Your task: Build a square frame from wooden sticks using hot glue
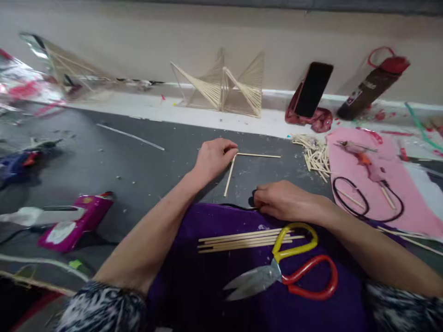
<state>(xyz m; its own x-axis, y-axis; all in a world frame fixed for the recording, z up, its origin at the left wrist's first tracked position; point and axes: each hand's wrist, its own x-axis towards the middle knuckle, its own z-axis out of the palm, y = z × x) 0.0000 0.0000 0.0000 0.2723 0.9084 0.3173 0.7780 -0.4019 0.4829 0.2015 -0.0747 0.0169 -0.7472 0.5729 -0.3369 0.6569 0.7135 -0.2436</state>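
My left hand (216,159) is closed, with its fingertips pinching the corner where two thin wooden sticks meet on the grey table. One wooden stick (259,155) points right from that corner. The other stick (230,177) runs down towards me. My right hand (280,198) is closed at the table's near edge, by the purple cloth (187,230). A small black thing (252,198) shows at its fingertips; I cannot make out what it is. On the cloth lie several long wooden sticks (238,240) and scissors (275,269) with one yellow and one red handle.
Short cut sticks (315,159) lie heaped beside a pink sheet (387,193) with a glue gun (367,163) and its cord. A twisted stick model (221,87), a phone (314,90) and a bottle (375,87) stand at the back. A magenta box (78,221) sits left.
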